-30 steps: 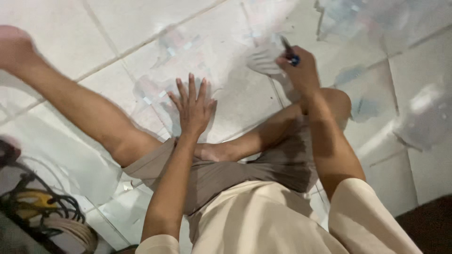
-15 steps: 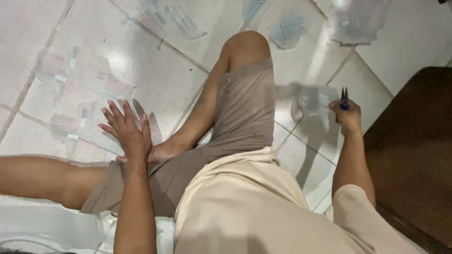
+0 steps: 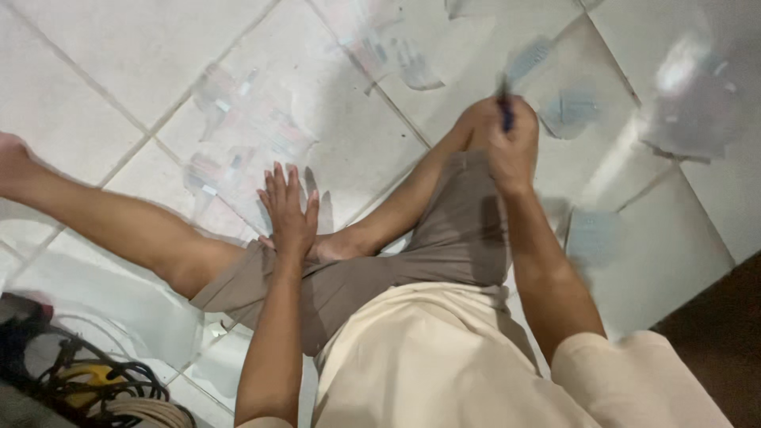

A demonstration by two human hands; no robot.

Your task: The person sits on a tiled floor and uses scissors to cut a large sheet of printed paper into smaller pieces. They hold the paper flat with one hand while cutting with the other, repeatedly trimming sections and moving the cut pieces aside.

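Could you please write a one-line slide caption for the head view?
Seated on the tiled floor, left hand spread flat, right hand gripping a dark tool.

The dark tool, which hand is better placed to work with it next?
Probably the right hand: its grip is already closed on the dark tool. The left hand lies flat and empty on the tiled floor.

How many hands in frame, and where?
2. Left hand flat, fingers spread, by the tucked foot. Right hand above the bent knee, gripping a dark tool.

One camera, worn on the head.
It looks straight down, close, at the person's lap and white floor tiles.
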